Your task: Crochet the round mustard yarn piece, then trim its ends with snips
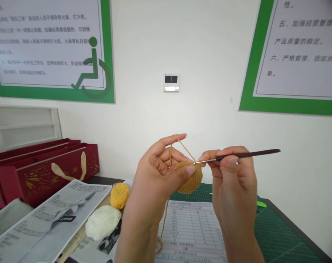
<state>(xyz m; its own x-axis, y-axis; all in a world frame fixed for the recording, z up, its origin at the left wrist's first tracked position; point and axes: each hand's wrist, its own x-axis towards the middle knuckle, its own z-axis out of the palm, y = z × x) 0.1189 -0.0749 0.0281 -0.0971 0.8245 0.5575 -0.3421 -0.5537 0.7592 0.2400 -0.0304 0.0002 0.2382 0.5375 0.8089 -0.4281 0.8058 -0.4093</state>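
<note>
Between the thumb and fingers of my left hand is a round, mustard-coloured crochet piece, worked in rings. A strand of the same yarn runs over my raised left index finger down to the top edge of the piece. My right hand grips a crochet hook with a dark handle and a silver shaft. The hook's tip meets the upper edge of the piece, beside my left thumb. Below my left hand, more yarn hangs down and lies in a small tangle on a printed sheet.
A printed table sheet lies on a green cutting mat. To the left are a yellow yarn ball, a cream yarn ball, printed papers and red gift bags. The white wall rises behind the table.
</note>
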